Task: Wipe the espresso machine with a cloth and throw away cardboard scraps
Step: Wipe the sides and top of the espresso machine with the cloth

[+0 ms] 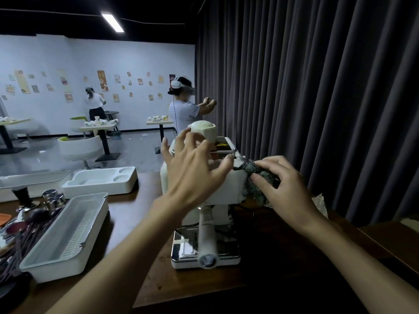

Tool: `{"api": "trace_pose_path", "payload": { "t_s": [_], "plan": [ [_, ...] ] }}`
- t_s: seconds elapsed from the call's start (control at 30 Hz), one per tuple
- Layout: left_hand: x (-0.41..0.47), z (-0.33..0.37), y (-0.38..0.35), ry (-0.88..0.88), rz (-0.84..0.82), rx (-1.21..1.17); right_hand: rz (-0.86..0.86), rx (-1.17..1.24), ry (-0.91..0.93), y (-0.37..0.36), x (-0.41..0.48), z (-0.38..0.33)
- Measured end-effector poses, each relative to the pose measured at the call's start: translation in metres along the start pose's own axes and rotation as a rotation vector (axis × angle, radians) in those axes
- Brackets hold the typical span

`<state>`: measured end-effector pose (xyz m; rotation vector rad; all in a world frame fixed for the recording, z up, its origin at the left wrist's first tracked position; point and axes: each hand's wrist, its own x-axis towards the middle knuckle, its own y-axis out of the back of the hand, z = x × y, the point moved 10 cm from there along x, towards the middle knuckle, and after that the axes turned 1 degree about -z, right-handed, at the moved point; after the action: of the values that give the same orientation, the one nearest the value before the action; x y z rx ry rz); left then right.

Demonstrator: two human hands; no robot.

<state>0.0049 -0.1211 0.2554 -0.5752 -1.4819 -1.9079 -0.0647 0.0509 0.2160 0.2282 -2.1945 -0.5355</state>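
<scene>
Espresso machine [231, 184] sits mid-table [140, 223], a cup [204, 130] on its top. Left hand [192, 168] hovers over that top; right hand [288, 189] holds the cloth [251, 168] against the machine's right side. Long tray [97, 223] lies to the left, moulded tray [99, 188] behind it, curtain [317, 87] behind the machine.

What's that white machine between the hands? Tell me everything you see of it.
It is an espresso machine: a glossy cream-white body, upright on the dark wooden counter. A metal drip tray sits at its base, a white handle with a grey end points toward the camera, and a metal rail rims the top, where a white dome stands. The left hand spreads over its top; the right hand holds a dark patterned cloth against its upper right side.
</scene>
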Motion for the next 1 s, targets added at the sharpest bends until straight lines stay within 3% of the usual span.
{"api": "trace_pose_path", "payload": {
  "t_s": [0.17,0.33,0.5,0.7,1.0],
  "plan": [
    [0.004,-0.046,0.015,0.013,0.016,-0.197,-0.015,0.075,0.072,-0.009,-0.004,-0.012],
    [-0.014,-0.04,0.016,0.219,-0.09,0.04,0.105,0.031,0.066,-0.011,-0.001,-0.01],
    [-0.021,-0.027,0.001,0.242,-0.159,-0.029,0.119,0.077,0.121,-0.024,0.001,-0.025],
    [-0.011,-0.051,0.02,0.098,-0.024,-0.261,0.189,0.035,0.228,-0.03,-0.004,-0.033],
    [0.003,-0.086,0.024,0.098,-0.034,-0.448,0.158,-0.067,0.342,-0.058,0.0,-0.064]
  ]
}}
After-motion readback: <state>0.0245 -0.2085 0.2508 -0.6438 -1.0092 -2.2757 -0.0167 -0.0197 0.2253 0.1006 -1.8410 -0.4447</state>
